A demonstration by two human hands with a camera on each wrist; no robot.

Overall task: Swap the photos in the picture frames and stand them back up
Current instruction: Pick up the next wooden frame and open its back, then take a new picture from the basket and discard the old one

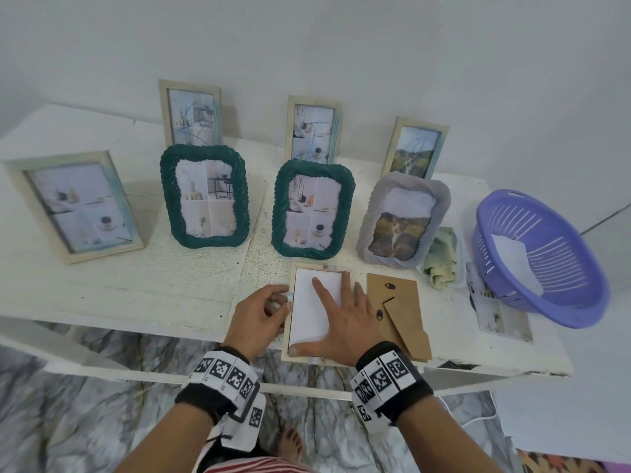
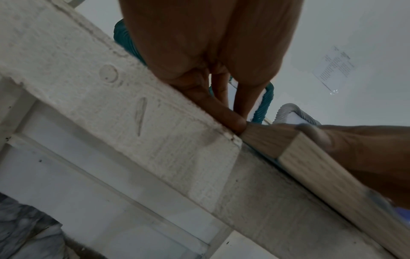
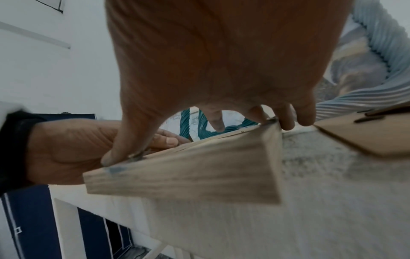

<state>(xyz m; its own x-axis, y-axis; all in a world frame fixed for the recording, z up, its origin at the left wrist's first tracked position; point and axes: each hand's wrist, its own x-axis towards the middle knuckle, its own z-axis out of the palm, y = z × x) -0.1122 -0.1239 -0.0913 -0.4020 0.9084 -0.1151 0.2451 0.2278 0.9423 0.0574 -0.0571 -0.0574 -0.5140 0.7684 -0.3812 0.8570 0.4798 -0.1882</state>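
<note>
Head view: wooden frame point(image 1: 287, 346) lies face down at the near table edge point(image 1: 136, 319), its near corner overhanging the lip (wrist views agree). Right hand point(image 1: 345, 322) lies flat, fingers spread, pressing the white photo back point(image 1: 309, 312) into the recess; thumb on the near-left corner. Left hand point(image 1: 256, 319) has fingers curled against the frame's left rail, bracing it; whether it truly pinches the rail, cannot tell.

Risks, judged:
- Overhang: a downward push near the thumb could tip the frame off the edge.
- Uneven pressure may crease the sheet or seat it crooked.
- Just right of the pressing hand, the brown backing board point(image 1: 399, 312) lies loose; a sweep of the wrist could knock it.
- Beyond the fingertips, the green frame point(image 1: 312, 208) stands near; sliding the work forward could topple it.
</note>
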